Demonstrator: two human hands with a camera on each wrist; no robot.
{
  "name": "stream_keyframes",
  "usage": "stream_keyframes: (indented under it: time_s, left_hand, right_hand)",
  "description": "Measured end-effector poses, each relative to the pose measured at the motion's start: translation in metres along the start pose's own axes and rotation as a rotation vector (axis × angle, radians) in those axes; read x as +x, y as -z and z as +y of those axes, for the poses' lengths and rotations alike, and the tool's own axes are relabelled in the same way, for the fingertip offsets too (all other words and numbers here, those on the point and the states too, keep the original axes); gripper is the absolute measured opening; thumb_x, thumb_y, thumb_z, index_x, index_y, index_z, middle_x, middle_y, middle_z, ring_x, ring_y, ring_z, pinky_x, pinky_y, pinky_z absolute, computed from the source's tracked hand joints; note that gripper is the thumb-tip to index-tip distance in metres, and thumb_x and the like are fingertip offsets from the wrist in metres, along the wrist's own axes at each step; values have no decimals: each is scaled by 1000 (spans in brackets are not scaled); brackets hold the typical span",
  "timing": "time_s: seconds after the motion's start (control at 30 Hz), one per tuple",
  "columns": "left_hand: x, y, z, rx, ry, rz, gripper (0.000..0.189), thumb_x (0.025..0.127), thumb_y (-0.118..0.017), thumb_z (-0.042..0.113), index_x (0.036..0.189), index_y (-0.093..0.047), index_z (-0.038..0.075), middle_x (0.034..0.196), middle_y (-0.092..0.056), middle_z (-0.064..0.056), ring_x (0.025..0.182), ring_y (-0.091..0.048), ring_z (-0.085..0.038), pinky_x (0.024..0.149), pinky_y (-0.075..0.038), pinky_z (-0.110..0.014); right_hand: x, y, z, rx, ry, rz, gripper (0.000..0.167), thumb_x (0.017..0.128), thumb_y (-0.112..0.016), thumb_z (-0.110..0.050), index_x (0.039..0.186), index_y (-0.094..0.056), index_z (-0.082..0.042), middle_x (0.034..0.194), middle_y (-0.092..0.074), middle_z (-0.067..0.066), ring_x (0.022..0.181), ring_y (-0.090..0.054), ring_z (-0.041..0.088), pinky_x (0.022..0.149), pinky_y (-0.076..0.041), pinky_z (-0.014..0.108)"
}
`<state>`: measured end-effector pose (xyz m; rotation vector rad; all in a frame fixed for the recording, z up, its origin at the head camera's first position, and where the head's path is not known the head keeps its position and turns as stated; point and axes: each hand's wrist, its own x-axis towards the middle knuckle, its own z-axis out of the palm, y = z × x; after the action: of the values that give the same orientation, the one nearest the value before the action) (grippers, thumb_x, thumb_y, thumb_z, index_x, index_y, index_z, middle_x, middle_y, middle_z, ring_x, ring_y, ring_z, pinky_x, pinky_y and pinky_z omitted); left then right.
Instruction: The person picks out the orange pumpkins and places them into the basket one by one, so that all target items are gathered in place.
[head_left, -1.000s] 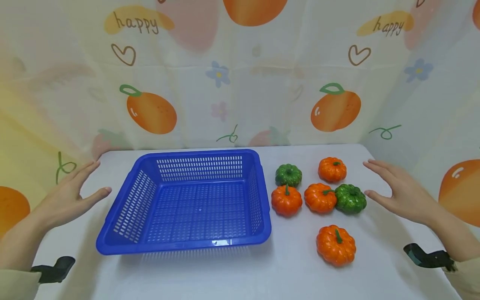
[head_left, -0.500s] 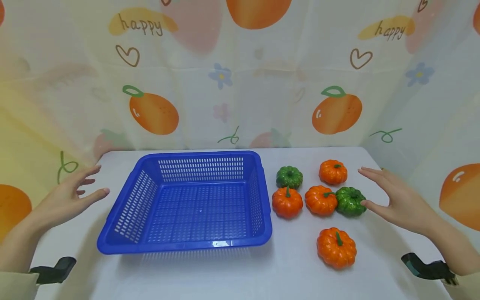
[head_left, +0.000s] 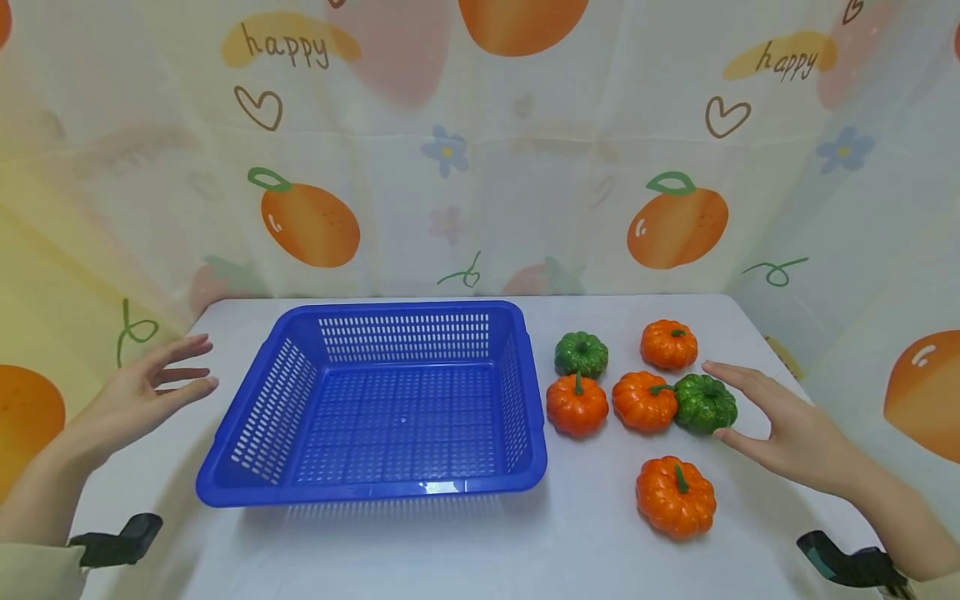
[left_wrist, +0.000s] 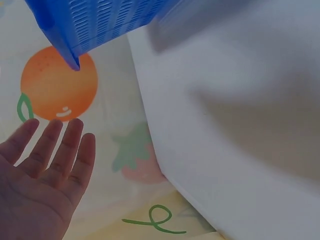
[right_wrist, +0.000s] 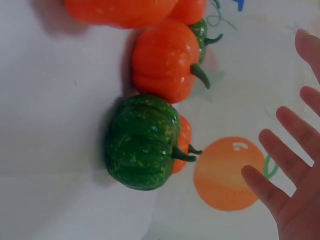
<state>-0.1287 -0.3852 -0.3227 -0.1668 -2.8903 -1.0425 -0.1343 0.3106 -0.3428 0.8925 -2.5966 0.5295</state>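
My right hand [head_left: 795,433] hovers by the right-hand green pumpkin [head_left: 705,404], thumb and fingers spread apart and holding nothing. In the right wrist view that green pumpkin [right_wrist: 142,142] leans against an orange pumpkin [right_wrist: 165,60], and the spread fingers stand off to its right. Left of the basket, my left hand [head_left: 142,404] hangs in the air with nothing in it. The blue plastic basket [head_left: 371,492] has bare mesh walls and floor. In the left wrist view, the basket's corner [left_wrist: 100,25] is above the relaxed fingers.
Another green pumpkin [head_left: 581,354] touches an orange pumpkin [head_left: 577,407] beside the basket's right wall. One orange pumpkin [head_left: 669,344] sits farther back, another [head_left: 675,500] nearer the front. A white table [head_left: 525,558] carries everything; a fruit-patterned curtain [head_left: 525,183] hangs behind it.
My right hand has moved left and down, closer to the right-hand green pumpkin. The fingers of my left hand have bent a little and drawn nearer its thumb. Basket and pumpkins stay put.
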Motion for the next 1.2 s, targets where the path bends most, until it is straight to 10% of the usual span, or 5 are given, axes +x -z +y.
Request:
stream_keyframes:
  time_s: [0.73,1.0,1.2]
  left_hand:
    - [-5,-21,-1,-188,21,-129,58,92,-56,21,143,-31,6,110,-48,29,90,-61,4,72,-50,-15]
    - [-4,-28,5,-169,73,-170,63,92,-57,27,142,-29,1,126,-48,-24,89,-58,7,70,-54,-25]
    - [-3,-28,7,-181,95,-199,64,92,-57,27,143,-28,3,122,-49,-25,88,-61,-1,69,-55,-29]
  right_hand:
    - [-22,-24,-23,217,-85,-95,71,69,-79,-9,132,-47,-10,129,-52,-5,114,-41,-11,88,-34,1]
    - [-26,-28,-27,251,-89,-118,69,71,-78,-8,133,-47,-14,129,-53,1,114,-44,-6,87,-39,7]
    - [-30,-32,-28,252,-107,-129,70,72,-78,-11,133,-46,-20,130,-51,-8,110,-47,-5,83,-47,17]
